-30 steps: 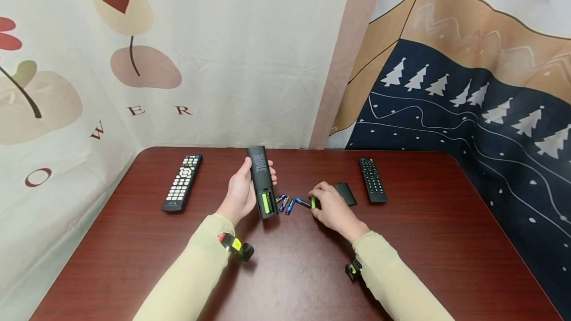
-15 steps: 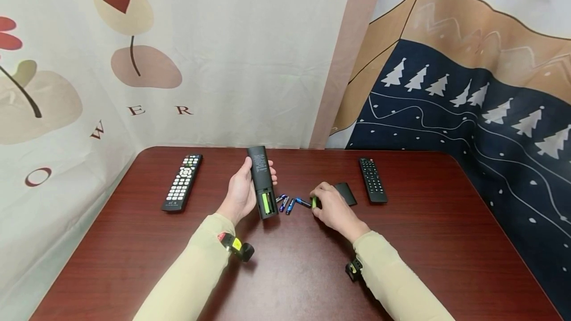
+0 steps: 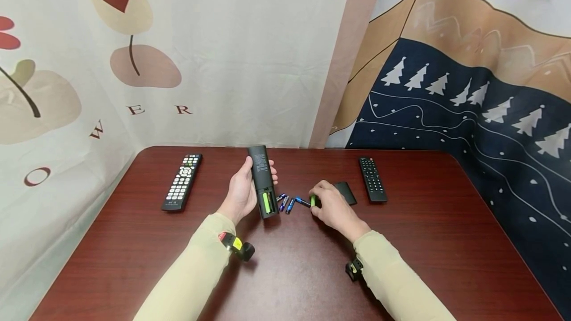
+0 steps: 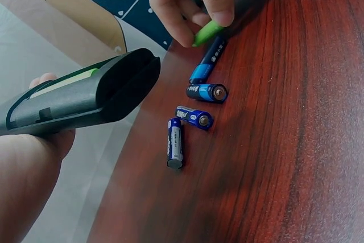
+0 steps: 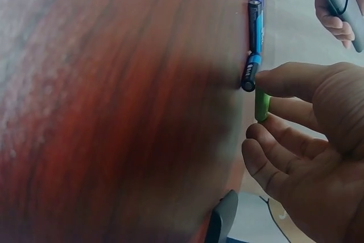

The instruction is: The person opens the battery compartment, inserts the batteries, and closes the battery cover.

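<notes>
My left hand point(image 3: 239, 193) grips a black remote control point(image 3: 260, 168), back side up and raised off the table. Its battery compartment is uncovered, with a green battery point(image 3: 266, 202) lying in one side. To the right, my right hand point(image 3: 333, 208) pinches a second green battery point(image 5: 261, 105) between thumb and fingers, low over the tabletop. Close beside that battery, in the left wrist view, lies a black-and-blue battery point(image 4: 209, 61). Another black-and-blue battery point(image 4: 205, 92) and two dark blue ones, one of them a blue-and-silver battery point(image 4: 175, 143), lie between the hands.
A flat black cover point(image 3: 346, 193) lies just behind the right hand. One remote with white buttons point(image 3: 183, 182) rests at the left of the dark red table point(image 3: 285, 271), and a smaller black remote point(image 3: 372, 180) at the right. Printed curtains point(image 3: 250, 63) hang behind the table.
</notes>
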### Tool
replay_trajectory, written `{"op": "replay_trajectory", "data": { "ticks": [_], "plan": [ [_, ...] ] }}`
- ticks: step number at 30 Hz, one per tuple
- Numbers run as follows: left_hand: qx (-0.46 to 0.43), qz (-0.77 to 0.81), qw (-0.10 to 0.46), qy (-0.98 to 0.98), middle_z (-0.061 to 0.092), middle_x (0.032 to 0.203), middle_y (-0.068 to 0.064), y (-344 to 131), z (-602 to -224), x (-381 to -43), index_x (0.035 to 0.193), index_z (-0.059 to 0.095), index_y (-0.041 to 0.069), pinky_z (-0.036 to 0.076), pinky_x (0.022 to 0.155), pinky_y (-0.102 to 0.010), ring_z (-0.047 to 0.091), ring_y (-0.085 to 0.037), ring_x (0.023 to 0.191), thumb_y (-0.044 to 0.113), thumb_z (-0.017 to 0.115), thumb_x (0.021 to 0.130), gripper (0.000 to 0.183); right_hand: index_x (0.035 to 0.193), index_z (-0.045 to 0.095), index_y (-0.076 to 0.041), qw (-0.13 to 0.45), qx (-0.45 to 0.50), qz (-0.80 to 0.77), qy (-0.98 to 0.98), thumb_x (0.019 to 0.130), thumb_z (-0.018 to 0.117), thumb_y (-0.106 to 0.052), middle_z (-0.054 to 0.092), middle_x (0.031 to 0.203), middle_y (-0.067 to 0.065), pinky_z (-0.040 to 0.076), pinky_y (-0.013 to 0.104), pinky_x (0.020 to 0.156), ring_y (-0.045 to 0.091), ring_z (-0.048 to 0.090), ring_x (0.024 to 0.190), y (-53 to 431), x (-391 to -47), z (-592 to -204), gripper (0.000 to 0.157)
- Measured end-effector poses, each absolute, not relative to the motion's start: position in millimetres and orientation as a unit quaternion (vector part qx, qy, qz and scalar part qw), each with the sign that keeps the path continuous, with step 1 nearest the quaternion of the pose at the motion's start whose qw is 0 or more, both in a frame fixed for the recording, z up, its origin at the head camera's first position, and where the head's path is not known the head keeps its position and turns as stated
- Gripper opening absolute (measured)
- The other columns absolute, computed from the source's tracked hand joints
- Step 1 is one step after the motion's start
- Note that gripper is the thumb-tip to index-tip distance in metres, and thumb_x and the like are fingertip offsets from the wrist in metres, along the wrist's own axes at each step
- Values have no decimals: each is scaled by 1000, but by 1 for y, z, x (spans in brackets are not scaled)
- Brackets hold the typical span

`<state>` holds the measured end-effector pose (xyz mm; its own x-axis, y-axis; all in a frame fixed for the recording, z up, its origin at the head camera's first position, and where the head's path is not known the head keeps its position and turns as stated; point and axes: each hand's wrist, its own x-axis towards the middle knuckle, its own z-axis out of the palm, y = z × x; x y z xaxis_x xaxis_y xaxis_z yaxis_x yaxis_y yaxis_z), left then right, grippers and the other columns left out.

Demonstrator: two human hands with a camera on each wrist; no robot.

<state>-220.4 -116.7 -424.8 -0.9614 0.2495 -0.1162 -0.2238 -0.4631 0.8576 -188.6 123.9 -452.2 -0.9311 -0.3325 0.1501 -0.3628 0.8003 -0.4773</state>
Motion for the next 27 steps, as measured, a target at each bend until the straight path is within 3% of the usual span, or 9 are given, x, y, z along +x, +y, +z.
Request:
{"op": "replay_trajectory", "data": {
  "ticks": [9,27],
  "plan": [
    [5,853,140,502,59,110,-12,-116,-424,-220,140,45,-3,54,94,-33,62,-25,101,44,18,113,61,114,73,-1,34,192,270,-943,86,81,-4,64,115,9,55,39,81,22,60,93,119,-184,-444,29],
    [11,848,139,512,60,110,-9,-115,-422,-218,143,43,-4,53,94,-32,64,-19,95,44,18,113,61,113,74,-1,39,201,292,-934,86,81,-6,64,113,8,55,38,77,22,61,89,115,-179,-437,29]
  ]
}}
